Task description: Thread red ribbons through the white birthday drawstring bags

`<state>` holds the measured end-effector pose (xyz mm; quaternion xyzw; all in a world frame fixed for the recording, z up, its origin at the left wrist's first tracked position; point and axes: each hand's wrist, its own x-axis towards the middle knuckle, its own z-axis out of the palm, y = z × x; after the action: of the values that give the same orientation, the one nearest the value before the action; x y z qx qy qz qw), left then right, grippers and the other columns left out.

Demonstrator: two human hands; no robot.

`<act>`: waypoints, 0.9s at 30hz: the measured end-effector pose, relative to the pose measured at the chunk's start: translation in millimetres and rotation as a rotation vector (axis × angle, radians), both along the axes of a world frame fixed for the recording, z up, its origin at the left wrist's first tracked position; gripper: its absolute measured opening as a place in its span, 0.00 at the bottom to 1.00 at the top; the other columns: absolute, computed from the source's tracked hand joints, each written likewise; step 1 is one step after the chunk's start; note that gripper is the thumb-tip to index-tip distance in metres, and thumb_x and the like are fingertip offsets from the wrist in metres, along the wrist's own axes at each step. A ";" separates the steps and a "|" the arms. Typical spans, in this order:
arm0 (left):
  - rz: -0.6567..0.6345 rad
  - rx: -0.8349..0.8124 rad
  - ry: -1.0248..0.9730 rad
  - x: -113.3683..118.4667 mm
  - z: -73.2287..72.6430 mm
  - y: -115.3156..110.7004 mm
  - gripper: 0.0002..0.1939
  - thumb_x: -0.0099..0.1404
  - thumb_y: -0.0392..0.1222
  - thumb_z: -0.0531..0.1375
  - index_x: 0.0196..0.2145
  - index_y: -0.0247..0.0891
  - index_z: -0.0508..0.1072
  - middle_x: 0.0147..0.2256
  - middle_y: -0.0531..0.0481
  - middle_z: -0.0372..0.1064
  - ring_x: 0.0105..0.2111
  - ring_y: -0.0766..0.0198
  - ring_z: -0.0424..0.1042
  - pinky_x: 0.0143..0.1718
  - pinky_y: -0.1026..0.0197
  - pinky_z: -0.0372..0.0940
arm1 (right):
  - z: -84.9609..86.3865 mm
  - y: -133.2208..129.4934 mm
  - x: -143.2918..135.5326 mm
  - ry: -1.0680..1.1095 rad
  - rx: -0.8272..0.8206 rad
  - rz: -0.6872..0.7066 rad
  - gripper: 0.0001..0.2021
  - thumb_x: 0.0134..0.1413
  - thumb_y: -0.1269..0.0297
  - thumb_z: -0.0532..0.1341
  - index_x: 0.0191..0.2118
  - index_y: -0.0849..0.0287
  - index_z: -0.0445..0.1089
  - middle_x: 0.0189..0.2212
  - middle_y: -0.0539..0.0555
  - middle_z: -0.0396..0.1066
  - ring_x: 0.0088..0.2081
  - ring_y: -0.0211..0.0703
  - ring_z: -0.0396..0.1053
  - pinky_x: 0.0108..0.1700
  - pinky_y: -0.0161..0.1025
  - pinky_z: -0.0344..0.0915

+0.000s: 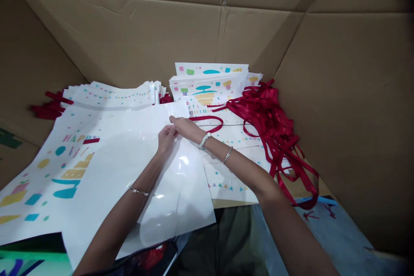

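A large glossy white printed sheet [129, 151] lies in front of me, with "HAPPY" lettering and a cake picture on its left part. My left hand [166, 139] is closed over the sheet's right part, its fingertips pinched together; what they pinch is hidden. Against it, my right hand [186, 129] is also closed, thumb and fingers bent at the sheet. A red ribbon [217, 126] loops out from beneath my right hand, its end hidden at the fingers. Another short piece of red ribbon [91, 141] shows flat on the sheet near the lettering.
Red ribbons [271, 116] lie in a tangled heap at the right. Printed sheets [207, 88] stand stacked at the back, and another stack [113, 95] with red ribbons lies back left. Tall cardboard walls [145, 30] enclose the work surface. Blue plastic [339, 233] is at lower right.
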<state>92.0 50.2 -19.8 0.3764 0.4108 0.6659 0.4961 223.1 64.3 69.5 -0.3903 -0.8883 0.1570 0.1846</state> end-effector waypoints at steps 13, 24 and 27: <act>0.084 0.051 0.114 -12.6 0.0 1.4 0.21 0.55 0.53 0.73 0.37 0.35 0.77 0.29 0.45 0.77 0.31 0.61 0.76 0.38 0.60 0.69 | -27.3 5.8 68.7 0.437 -0.204 -0.161 0.11 0.65 0.61 0.59 0.34 0.60 0.74 0.31 0.50 0.72 0.36 0.40 0.68 0.41 0.34 0.60; 0.137 0.076 0.193 -11.6 8.3 -5.3 0.18 0.57 0.52 0.72 0.36 0.36 0.78 0.30 0.45 0.77 0.33 0.56 0.78 0.35 0.58 0.68 | -23.1 14.2 44.6 0.490 -0.267 -0.100 0.09 0.62 0.60 0.62 0.34 0.59 0.74 0.37 0.50 0.76 0.43 0.42 0.70 0.46 0.35 0.62; 0.140 0.078 0.236 -10.2 12.9 -9.4 0.18 0.57 0.53 0.72 0.37 0.36 0.78 0.29 0.45 0.77 0.33 0.55 0.78 0.36 0.57 0.67 | -23.5 14.2 40.3 0.527 -0.219 -0.066 0.07 0.60 0.63 0.62 0.32 0.59 0.70 0.33 0.49 0.73 0.38 0.39 0.68 0.43 0.34 0.61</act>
<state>81.8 40.8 -6.9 0.4414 0.4653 0.6654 0.3820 263.4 78.6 46.0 -0.3824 -0.7742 0.3420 0.3707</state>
